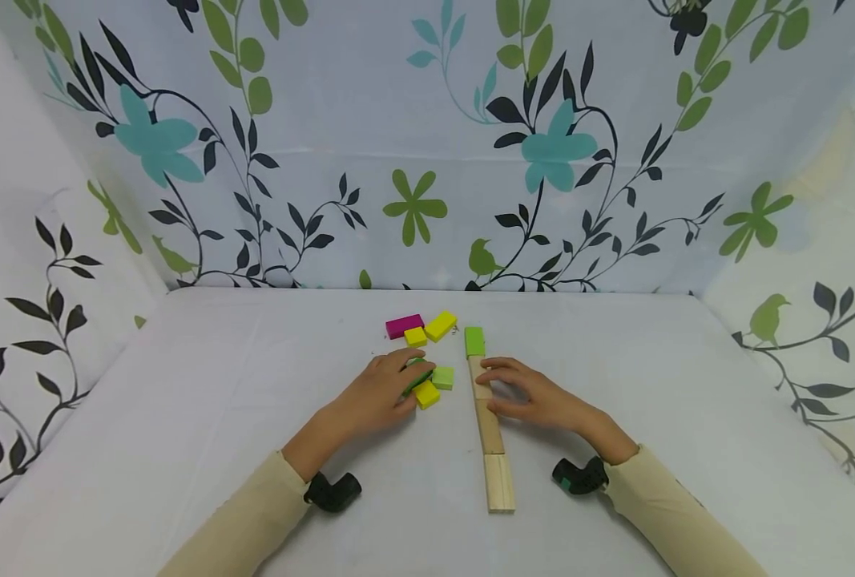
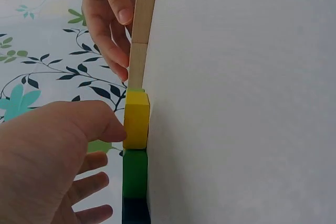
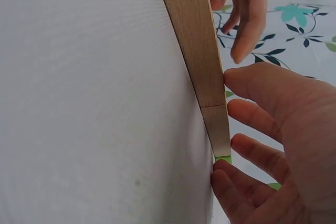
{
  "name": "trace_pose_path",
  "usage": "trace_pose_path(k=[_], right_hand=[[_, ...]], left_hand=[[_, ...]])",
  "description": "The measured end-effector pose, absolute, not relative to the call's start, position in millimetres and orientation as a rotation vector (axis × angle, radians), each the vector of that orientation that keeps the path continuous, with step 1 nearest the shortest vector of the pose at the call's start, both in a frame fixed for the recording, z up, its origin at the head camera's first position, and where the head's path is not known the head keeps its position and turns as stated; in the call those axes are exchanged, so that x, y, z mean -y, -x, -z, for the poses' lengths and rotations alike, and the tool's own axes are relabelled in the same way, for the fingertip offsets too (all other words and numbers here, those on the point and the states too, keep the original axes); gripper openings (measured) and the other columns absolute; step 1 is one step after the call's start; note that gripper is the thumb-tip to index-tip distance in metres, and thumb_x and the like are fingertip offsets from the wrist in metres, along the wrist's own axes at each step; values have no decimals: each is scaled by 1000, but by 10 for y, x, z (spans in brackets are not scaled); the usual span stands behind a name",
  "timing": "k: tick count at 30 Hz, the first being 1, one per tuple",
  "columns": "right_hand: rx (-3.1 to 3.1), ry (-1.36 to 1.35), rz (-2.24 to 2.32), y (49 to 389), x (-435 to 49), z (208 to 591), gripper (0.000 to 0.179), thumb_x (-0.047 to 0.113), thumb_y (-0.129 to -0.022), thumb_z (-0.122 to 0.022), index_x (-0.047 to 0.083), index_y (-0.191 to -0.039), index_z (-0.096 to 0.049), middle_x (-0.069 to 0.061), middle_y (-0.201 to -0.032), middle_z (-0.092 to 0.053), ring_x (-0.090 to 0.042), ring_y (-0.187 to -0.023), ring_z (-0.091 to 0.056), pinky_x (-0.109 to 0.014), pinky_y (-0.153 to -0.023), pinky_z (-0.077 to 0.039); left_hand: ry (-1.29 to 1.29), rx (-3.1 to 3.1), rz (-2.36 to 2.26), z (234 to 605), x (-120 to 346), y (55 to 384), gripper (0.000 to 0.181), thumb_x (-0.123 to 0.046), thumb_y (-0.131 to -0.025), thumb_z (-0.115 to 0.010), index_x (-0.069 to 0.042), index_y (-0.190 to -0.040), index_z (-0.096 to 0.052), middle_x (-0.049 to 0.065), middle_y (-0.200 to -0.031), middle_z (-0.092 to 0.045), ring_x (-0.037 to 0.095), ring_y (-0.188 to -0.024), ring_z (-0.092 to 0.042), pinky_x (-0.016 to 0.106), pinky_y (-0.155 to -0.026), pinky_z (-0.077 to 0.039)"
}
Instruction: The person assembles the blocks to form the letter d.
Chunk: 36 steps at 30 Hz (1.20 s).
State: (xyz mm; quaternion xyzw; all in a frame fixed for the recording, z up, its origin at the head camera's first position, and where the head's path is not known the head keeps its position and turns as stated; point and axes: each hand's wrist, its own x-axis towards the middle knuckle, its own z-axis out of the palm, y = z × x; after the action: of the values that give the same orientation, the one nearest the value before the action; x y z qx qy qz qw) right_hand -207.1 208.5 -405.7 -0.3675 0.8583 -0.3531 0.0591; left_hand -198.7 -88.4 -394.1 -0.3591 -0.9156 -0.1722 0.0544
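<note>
My left hand point(image 1: 375, 393) hovers low over a small group of blocks, fingers spread and relaxed. Its thumb tip meets the side of a yellow block point(image 2: 136, 121) in the left wrist view, with a green block point(image 2: 135, 174) just beyond, partly hidden by the fingers in the head view. A light green block point(image 1: 443, 377) sits right of those fingertips. My right hand point(image 1: 538, 398) lies loosely beside a straight row of three wooden blocks point(image 1: 490, 429), its thumb and fingertips at their edge. At the row's far end stands a bright green block point(image 1: 474, 341).
Behind the left hand lie a magenta block point(image 1: 404, 326), a small yellow block point(image 1: 415, 337) and a longer yellow block point(image 1: 441, 326). A white cloth covers the table point(image 1: 218, 385). Patterned curtain point(image 1: 312, 144) hangs at the back and sides.
</note>
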Motion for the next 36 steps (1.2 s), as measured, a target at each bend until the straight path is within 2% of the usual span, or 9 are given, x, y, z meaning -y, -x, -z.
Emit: trace_pose_path(k=[6,17,24,36], right_hand=[[-2607,1122,1065,2076,-2090,4075,35,16,-93,-66,8,-127,-60,-18,-145,-44,-37,-136,-39,-59,-109,-31],[-2598,1096,1073,2046,-2075,4045,36,17,-94,-65,7,-128,-60,-19,-146,-43,-39,-137,-37,-60,-109,-29],[-2595,1087,1063,2045,-2081,4069,38,19,-93,-66,7,-128,-59,-18,-146,-43,-38,-138,-37,-58,-111,-29],[-2602,1080,1055,2040,-2095,4067,38,21,-94,-66,8,-129,-59,-16,-147,-42,-36,-138,-37,-58,-111,-29]], left_hand=[[1110,2771,512,3961,910,2006,41,-12,-92,-62,-4,-131,-58,12,-135,-53,29,-131,-44,51,-109,-34],[1044,2852,468,3954,993,2006,43,-17,-91,-65,-8,-133,-59,9,-135,-54,28,-128,-47,50,-108,-37],[1037,2846,422,3960,1070,1964,42,-19,-91,-66,-9,-131,-60,9,-131,-56,26,-120,-52,50,-101,-42],[1061,2826,387,3935,1190,1778,42,-20,-91,-67,-8,-130,-60,8,-130,-57,27,-123,-52,50,-97,-46]])
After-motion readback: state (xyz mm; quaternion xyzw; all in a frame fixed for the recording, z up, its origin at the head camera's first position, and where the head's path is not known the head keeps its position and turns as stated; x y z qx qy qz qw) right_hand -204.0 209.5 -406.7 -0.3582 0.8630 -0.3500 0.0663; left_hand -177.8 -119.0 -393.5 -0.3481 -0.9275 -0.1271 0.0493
